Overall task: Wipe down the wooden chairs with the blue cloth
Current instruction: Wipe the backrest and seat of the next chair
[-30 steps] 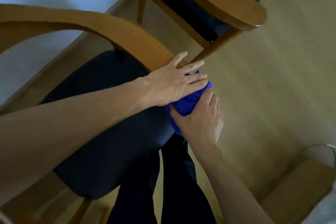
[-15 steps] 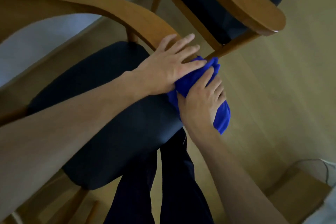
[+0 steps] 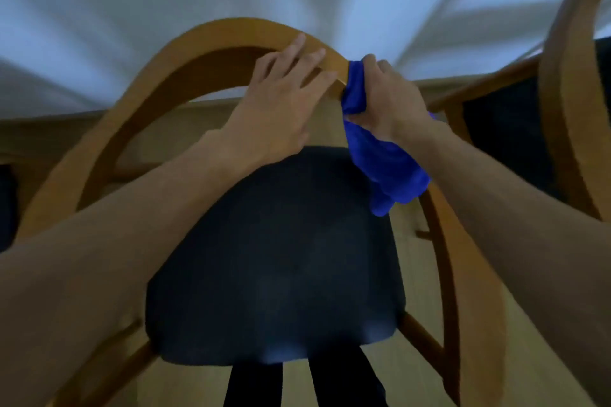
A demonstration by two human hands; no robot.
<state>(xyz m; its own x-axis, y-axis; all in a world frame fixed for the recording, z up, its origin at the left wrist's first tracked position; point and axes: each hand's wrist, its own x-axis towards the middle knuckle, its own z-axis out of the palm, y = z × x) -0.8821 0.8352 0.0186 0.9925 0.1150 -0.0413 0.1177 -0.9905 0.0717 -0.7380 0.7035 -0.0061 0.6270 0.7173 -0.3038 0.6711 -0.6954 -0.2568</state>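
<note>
- Both hands have moved since the earlier frames: from the arm end near the seat's front corner up to the top of the curved wooden back rail; camera view swung too, now facing the chair head-on with the white wall behind.
- blue cloth (image 3: pixel 380 155): bunched, wrapped round the rail at the right side of the arch top; its loose tail hangs down past the right wrist, over the seat's back right corner.
- right hand (image 3: pixel 385 99): fingers curled round the cloth and the rail under it, gripping both; thumb side faces the left hand.
- left hand (image 3: pixel 281 106): just beside the cloth, on the bare rail. Fingers mostly straight, spread, laid over the rail top; looks like a flat rest, not a closed grip. Thumb hidden.
- Hands close together, not clearly touching.
- wooden chair (image 3: pixel 139 102): one-piece curved back-and-arm rail, arch at top centre, sweeping down both sides of the frame.
- dark seat cushion (image 3: pixel 274 268): below the hands, centre frame, both forearms crossing above it.
- second chair (image 3: pixel 562 82): right edge, same wood curve and dark seat, near the first, partly cut off.
- legs in dark trousers (image 3: pixel 297 383): bottom centre, below the seat's front edge.
- light wood floor (image 3: pixel 413 387) and a pale skirting strip along the wall foot.
- Frame is motion-blurred; fine finger detail unclear.
</note>
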